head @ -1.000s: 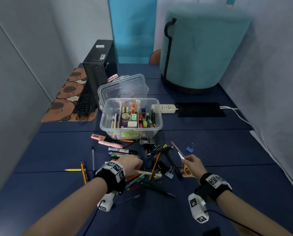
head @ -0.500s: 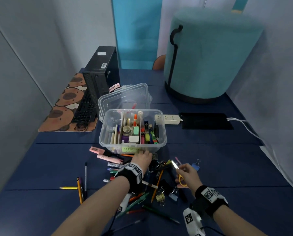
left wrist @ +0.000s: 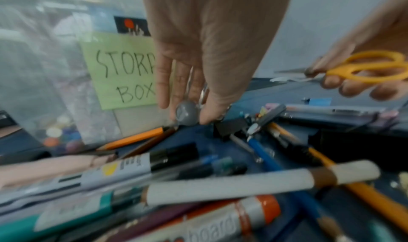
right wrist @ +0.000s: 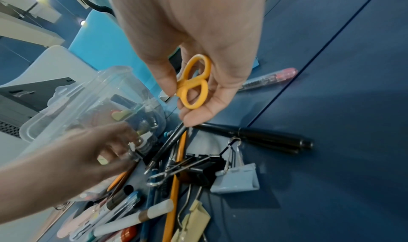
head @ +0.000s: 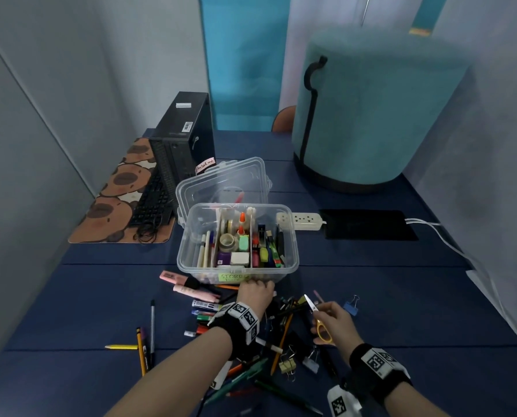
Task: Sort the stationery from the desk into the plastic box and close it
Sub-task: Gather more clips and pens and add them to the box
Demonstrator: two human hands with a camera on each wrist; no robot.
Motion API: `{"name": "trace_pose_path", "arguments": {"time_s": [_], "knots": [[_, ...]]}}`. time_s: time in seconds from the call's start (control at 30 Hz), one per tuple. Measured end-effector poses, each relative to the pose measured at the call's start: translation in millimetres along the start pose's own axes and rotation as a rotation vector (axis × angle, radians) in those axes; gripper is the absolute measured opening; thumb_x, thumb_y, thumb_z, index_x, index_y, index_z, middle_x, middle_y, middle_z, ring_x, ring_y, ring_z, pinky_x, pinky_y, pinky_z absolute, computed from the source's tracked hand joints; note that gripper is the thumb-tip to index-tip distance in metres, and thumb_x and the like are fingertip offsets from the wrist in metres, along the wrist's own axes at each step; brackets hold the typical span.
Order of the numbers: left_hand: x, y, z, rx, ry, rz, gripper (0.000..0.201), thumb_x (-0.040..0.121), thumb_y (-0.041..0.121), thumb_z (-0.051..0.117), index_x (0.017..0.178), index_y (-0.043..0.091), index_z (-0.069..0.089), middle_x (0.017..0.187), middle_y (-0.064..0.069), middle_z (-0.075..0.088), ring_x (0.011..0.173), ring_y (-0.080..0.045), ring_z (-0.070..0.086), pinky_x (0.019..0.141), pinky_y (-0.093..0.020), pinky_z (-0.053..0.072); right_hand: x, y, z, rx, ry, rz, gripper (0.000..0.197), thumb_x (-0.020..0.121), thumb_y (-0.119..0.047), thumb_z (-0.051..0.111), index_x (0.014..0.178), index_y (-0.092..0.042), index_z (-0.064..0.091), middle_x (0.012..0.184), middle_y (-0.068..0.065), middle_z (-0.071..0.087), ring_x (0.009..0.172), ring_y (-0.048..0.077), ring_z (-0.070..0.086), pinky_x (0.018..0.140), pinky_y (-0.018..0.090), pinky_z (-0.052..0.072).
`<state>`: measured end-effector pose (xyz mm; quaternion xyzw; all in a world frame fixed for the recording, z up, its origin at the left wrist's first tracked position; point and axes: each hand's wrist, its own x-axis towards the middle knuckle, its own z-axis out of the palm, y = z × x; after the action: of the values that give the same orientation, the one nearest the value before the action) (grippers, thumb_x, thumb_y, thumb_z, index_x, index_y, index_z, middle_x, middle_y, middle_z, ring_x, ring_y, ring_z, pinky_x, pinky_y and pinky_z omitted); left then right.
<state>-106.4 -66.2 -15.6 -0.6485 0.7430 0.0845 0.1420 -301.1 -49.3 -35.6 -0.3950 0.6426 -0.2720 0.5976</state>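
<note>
While the right hand (head: 330, 319) pinched the yellow scissors (right wrist: 194, 83) by the handles, probably to carry them to the open plastic box (head: 293, 254), the left hand (left wrist: 205, 54) pinched a small grey piece (left wrist: 187, 113) just before its front wall.

A clear plastic box (head: 238, 238), lid (head: 221, 182) open behind, is seen mid-frame, partly filled. Pens (head: 209, 305) and clips (head: 287, 367) are scattered below it. Yellow-handled scissors (head: 318, 322) are held lower right.

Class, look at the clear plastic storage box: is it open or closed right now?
Open. The storage box shows its compartments uncovered from above, and its clear lid stands tilted up behind it.
</note>
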Motion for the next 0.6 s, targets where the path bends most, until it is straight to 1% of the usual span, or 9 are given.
{"name": "trace_pose_path", "arguments": {"time_s": [0.03,0.07,0.1,0.2,0.27,0.33,0.43,0.5,0.6], "knots": [[-4.4,-0.5,-2.7,0.015,0.023,0.010,0.027,0.098,0.019,0.045,0.119,0.004,0.053,0.114,-0.022,0.062,0.102,-0.035,0.063,0.081,-0.037,0.049,-1.6,0.1,-0.4,-0.006,0.004,-0.001,0.006,0.093,-0.005,0.056,0.099,-0.006,0.054,0.077,0.014,0.059,0.062,0.023,0.061,0.050,0.032,0.053],[-7.1,-0.8,-5.0,0.011,0.053,0.021,0.029,0.100,0.013,0.035,0.125,0.003,0.046,0.124,-0.020,0.057,0.111,-0.036,0.059,0.085,-0.039,0.047,-3.2,-0.6,-0.7,-0.013,0.011,-0.005,0.006,0.094,-0.005,0.056,0.099,-0.006,0.054,0.078,0.014,0.059,0.062,0.023,0.060,0.050,0.031,0.053],[-11.6,-1.1,-9.2,0.011,0.065,0.030,0.029,0.100,0.010,0.034,0.126,0.003,0.044,0.126,-0.018,0.056,0.112,-0.035,0.058,0.084,-0.039,0.047,-4.7,-1.7,-1.1,-0.019,0.018,-0.012,0.007,0.094,-0.005,0.056,0.100,-0.005,0.054,0.078,0.014,0.059,0.062,0.023,0.060,0.050,0.031,0.053],[-32.6,-5.6,-21.8,-0.002,0.141,0.021,0.030,0.092,0.003,0.049,0.122,0.009,0.043,0.122,-0.012,0.055,0.111,-0.032,0.057,0.083,-0.039,0.048,-8.1,-7.0,-0.1,0.002,0.039,-0.021,0.011,0.095,-0.007,0.054,0.105,-0.003,0.052,0.078,0.013,0.058,0.060,0.022,0.059,0.050,0.031,0.053],[-43.3,-11.9,-22.4,-0.056,0.254,0.056,0.035,0.088,0.001,0.054,0.119,0.012,0.042,0.120,-0.009,0.053,0.112,-0.028,0.054,0.084,-0.036,0.049,-11.2,-11.5,1.1,0.078,0.036,0.007,0.012,0.097,-0.009,0.052,0.108,-0.004,0.052,0.082,0.013,0.058,0.062,0.022,0.060,0.051,0.032,0.053],[-54.8,-18.0,-25.6,-0.178,0.362,0.117,0.038,0.088,0.001,0.049,0.122,0.015,0.041,0.121,-0.004,0.049,0.112,-0.023,0.050,0.086,-0.034,0.049,-13.0,-15.6,1.0,0.218,0.024,0.074,0.013,0.098,-0.007,0.048,0.112,-0.005,0.050,0.087,0.014,0.057,0.069,0.023,0.059,0.056,0.035,0.052],[-65.1,-27.6,-37.1,-0.360,0.482,0.185,0.047,0.092,0.002,0.044,0.135,0.019,0.036,0.124,0.002,0.047,0.109,-0.016,0.046,0.093,-0.030,0.046,-12.5,-17.2,-2.6,0.376,0.018,0.154,0.027,0.097,0.005,0.039,0.121,-0.003,0.047,0.084,0.015,0.055,0.074,0.024,0.055,0.066,0.036,0.048],[-62.8,-33.5,-54.6,-0.557,0.538,0.133,0.038,0.099,0.012,0.040,0.136,0.019,0.038,0.120,0.005,0.051,0.106,-0.011,0.050,0.094,-0.027,0.045,-12.0,-16.0,-4.1,0.389,0.036,0.161,0.031,0.097,0.007,0.037,0.125,0.001,0.048,0.082,0.015,0.056,0.073,0.023,0.055,0.065,0.035,0.048],[-41.1,-45.2,-77.9,-0.693,0.582,0.060,0.015,0.098,0.019,0.047,0.113,0.016,0.052,0.104,0.003,0.060,0.092,-0.010,0.056,0.084,-0.024,0.047,-13.0,-18.1,-2.4,0.388,0.058,0.125,0.032,0.097,0.004,0.041,0.128,0.004,0.050,0.087,0.013,0.060,0.069,0.021,0.056,0.055,0.030,0.052]]}}
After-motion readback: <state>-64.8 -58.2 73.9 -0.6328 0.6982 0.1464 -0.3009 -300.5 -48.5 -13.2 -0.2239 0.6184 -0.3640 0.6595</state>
